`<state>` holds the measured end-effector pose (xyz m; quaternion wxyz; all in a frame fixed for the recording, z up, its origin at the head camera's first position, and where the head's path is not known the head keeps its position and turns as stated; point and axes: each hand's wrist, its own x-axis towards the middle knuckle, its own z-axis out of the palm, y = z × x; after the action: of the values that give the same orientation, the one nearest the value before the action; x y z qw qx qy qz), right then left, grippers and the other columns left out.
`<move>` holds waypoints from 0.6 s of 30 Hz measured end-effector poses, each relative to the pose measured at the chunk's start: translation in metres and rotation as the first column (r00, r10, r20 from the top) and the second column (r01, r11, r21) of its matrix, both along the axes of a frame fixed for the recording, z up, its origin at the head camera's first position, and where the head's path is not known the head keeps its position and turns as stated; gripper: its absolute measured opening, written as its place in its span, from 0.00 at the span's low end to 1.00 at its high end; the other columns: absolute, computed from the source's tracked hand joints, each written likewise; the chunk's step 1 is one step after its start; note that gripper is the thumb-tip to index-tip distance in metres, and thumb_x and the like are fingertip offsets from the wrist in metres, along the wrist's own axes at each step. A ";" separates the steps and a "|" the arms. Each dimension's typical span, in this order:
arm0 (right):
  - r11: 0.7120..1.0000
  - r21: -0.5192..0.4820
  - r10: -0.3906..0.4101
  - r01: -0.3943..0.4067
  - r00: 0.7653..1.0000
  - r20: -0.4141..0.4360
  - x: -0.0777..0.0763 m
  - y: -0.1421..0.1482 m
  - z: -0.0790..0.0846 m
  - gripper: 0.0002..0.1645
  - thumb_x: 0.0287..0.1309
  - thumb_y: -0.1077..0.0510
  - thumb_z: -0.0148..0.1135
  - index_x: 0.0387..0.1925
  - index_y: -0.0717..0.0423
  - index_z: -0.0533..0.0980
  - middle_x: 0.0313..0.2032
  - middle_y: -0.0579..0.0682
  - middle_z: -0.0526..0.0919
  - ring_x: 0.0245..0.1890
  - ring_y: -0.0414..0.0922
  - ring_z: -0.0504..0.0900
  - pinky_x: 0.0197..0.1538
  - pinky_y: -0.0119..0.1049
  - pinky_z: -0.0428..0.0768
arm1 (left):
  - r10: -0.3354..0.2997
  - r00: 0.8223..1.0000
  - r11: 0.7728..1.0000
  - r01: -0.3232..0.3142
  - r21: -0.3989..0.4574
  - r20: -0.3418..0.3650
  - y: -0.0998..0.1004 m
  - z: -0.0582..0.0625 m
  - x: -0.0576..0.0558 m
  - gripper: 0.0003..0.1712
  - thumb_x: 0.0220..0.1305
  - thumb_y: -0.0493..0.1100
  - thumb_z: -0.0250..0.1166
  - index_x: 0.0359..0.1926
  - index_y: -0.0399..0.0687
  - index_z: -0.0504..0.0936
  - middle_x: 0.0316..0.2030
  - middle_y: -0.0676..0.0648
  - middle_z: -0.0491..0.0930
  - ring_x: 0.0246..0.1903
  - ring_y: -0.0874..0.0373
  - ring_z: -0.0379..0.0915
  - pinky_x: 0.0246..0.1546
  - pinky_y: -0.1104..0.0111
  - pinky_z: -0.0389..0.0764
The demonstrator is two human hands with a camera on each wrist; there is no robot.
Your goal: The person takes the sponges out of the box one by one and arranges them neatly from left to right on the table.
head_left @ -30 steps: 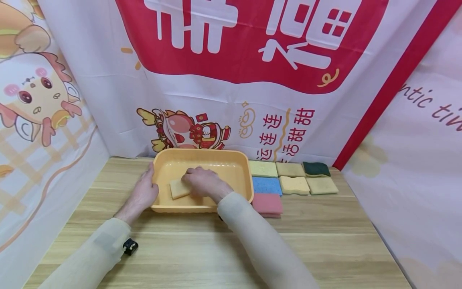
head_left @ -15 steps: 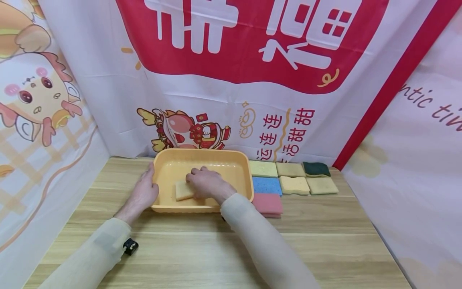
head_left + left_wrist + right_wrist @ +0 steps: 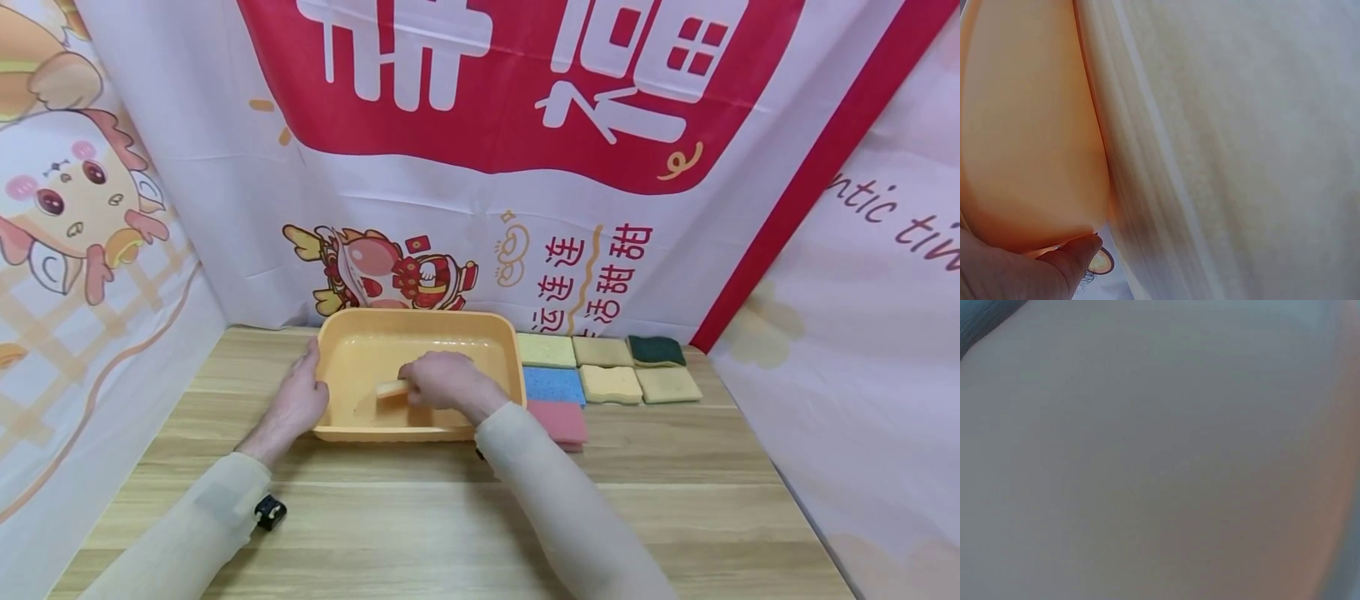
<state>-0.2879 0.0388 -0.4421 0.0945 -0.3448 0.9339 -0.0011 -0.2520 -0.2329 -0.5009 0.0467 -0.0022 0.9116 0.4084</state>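
In the head view a pale yellow basin [image 3: 420,434] stands against the back drape. My left hand [image 3: 298,398] grips its left side, the thumb near the rim; in the left wrist view the thumb [image 3: 1075,259] is at the edge of the basin [image 3: 1035,125]. Inside, my right hand [image 3: 450,382] holds a pale yellow sponge [image 3: 392,389], tilted, its narrow side showing. The fingers cover the rest of the sponge. Only a blurred, close surface fills the right wrist view.
Right of the basin lie a pale yellow sponge [image 3: 549,351], a blue sponge [image 3: 553,384], a pink stack [image 3: 558,422], a tan sponge [image 3: 603,352], a wavy yellow sponge [image 3: 612,384], a dark green pad [image 3: 657,350] and a beige sponge [image 3: 671,385]. Drapes enclose the wooden table [image 3: 405,533].
My right hand has moved rightward inside the basin with the sponge, which was flatter before and is now tilted. My left hand has stayed at the basin's left side.
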 end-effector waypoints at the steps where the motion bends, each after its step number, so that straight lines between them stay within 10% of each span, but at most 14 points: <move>1: 1.000 -0.007 0.001 -0.001 1.000 0.000 0.001 0.002 0.001 0.13 0.83 0.48 0.73 0.61 0.41 0.91 0.44 0.42 0.92 0.43 0.44 0.85 0.51 0.40 0.89 | 0.000 1.000 1.000 0.000 0.000 0.001 0.000 0.000 0.000 0.52 0.82 0.30 0.44 0.94 0.35 0.26 0.93 0.22 0.32 0.94 0.21 0.34 0.96 0.30 0.41; 18: 0.997 -0.066 -0.032 0.027 0.998 -0.062 0.009 0.032 0.014 0.15 0.86 0.49 0.70 0.66 0.40 0.91 0.51 0.42 0.97 0.44 0.42 0.88 0.61 0.39 0.95 | 0.001 1.000 1.000 -0.001 -0.008 0.012 0.000 0.000 -0.001 0.52 0.82 0.30 0.44 0.94 0.38 0.24 0.93 0.21 0.33 0.93 0.20 0.36 0.96 0.30 0.43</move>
<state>-0.2789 0.0709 -0.4281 0.0540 -0.3337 0.9409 -0.0220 -0.2527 -0.2330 -0.5006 0.0521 -0.0052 0.9128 0.4050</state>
